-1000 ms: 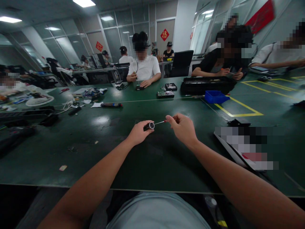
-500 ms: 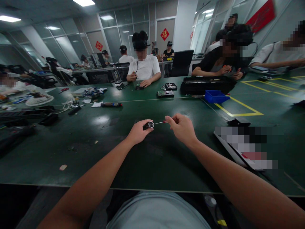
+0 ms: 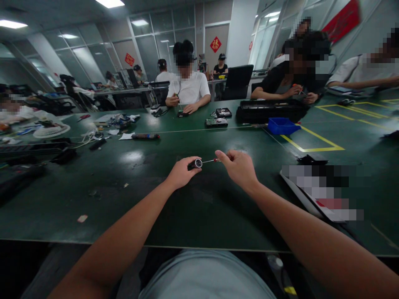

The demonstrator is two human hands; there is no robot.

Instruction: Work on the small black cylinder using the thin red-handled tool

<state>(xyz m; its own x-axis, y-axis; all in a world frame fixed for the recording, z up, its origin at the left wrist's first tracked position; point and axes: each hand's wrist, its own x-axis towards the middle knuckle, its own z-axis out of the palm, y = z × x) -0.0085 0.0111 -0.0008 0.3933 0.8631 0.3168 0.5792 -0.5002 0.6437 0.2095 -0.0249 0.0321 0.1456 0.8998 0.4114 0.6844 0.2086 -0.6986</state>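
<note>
My left hand (image 3: pixel 182 171) is closed around a small dark cylinder (image 3: pixel 195 164) whose round, light-rimmed end faces me. From the right, my right hand (image 3: pixel 238 165) pinches a thin screwdriver (image 3: pixel 209 161) with a red part by the fingers. The metal shaft reaches left to the cylinder's rimmed end; whether the tip sits in a screw is too small to tell. Both hands are a little above the green table (image 3: pixel 181 220). The screwdriver's handle is mostly hidden by my right fingers.
Ahead are hard drives (image 3: pixel 216 122), a blue tray (image 3: pixel 283 126) and a long black case (image 3: pixel 271 110). A dark cylindrical tool (image 3: pixel 146 136) lies left of them. Papers (image 3: pixel 314 195) lie at right, cables and parts at left. A person in white (image 3: pixel 189 89) sits opposite.
The thumb of my right hand has shifted slightly on the screwdriver. The cylinder in my left hand has moved very slightly to the right.
</note>
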